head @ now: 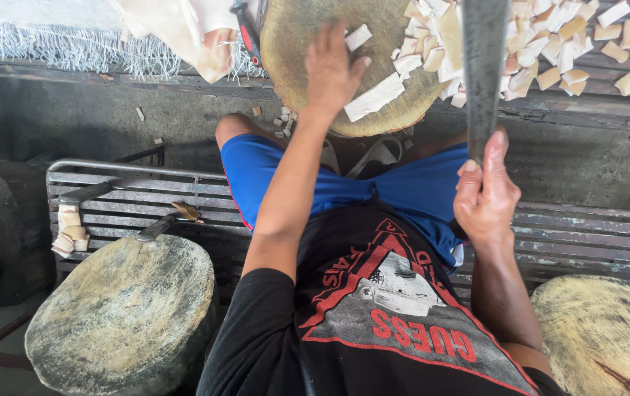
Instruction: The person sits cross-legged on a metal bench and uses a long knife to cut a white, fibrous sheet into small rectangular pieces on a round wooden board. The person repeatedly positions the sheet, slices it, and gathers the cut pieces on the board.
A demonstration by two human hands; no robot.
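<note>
Holding a pale flat strip of cut material down on the round worn wooden chopping block, my left hand presses it with fingers spread flat. My right hand is clenched on the long grey steel cleaver, blade raised. Cutting step, I judge; next calls for fingertips kept back. Strip's long axis runs diagonally, far end pointing up-right toward the heap of pale chopped pieces.
</note>
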